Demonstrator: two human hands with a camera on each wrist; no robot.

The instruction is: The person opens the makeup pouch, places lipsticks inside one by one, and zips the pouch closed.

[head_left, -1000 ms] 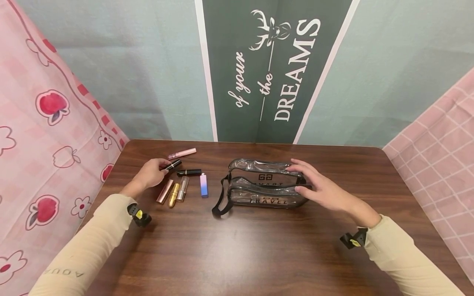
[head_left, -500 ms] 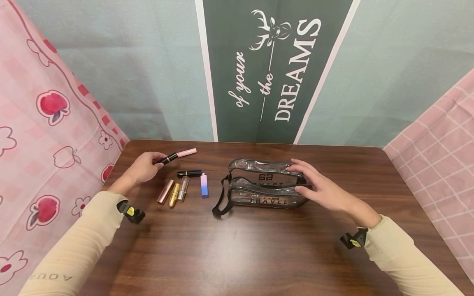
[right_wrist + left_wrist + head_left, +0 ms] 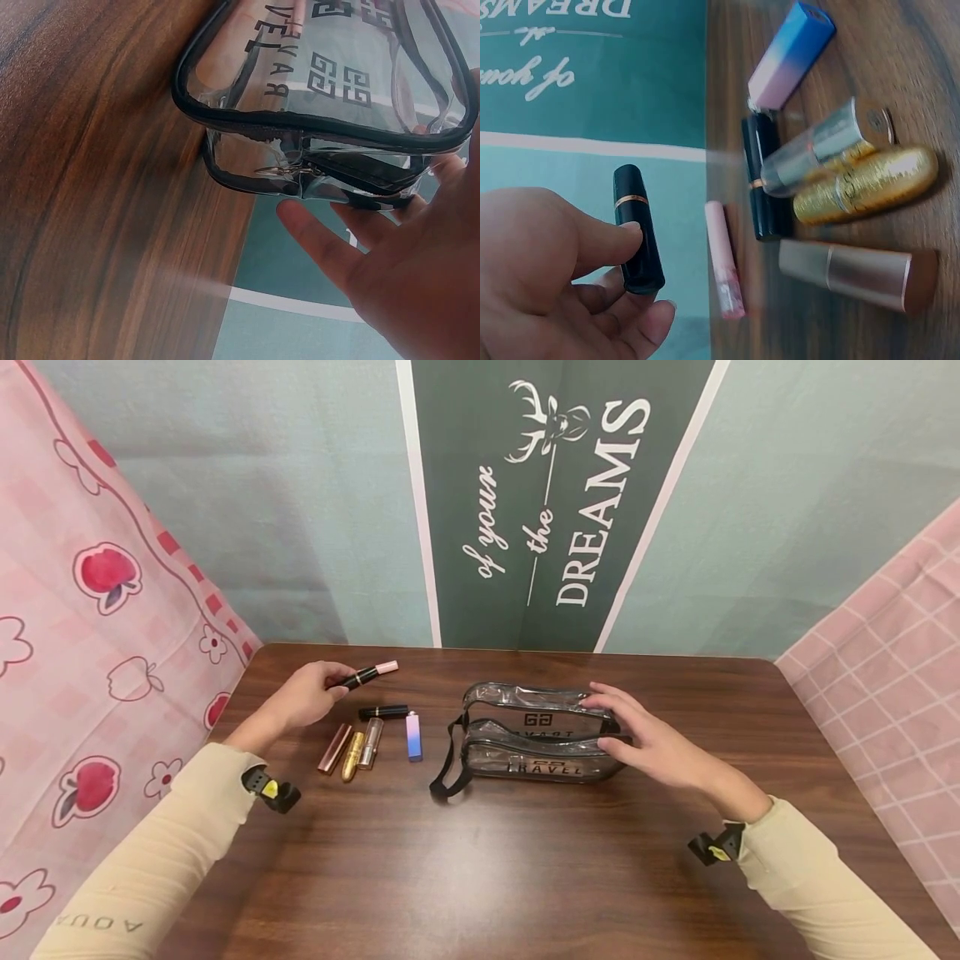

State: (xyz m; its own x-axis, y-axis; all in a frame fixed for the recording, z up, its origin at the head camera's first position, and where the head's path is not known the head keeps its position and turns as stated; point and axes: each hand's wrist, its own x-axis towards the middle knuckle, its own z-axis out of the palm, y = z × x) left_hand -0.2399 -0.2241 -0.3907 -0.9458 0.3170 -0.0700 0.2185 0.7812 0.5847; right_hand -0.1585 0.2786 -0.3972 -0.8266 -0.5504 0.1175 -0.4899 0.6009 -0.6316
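My left hand pinches a black lipstick tube with a thin gold band between thumb and fingers. In the head view the tube overlaps a pink lip gloss tube, hiding most of it. The left wrist view shows the black tube held apart from that pink lip gloss tube. My right hand lies at the right end of a clear travel pouch with black trim. Its fingers are spread and fairly straight, touching the pouch's edges.
Left of the pouch lie a second black lipstick, a pink-and-blue tube, a clear-capped lipstick, a gold lipstick and a rose-brown tube. The pouch's black strap loops onto the wooden table.
My left hand lifted the black lipstick from beside the other black one, moving back and left, then slightly right over the pink tube. The right hand and pouch stayed put.
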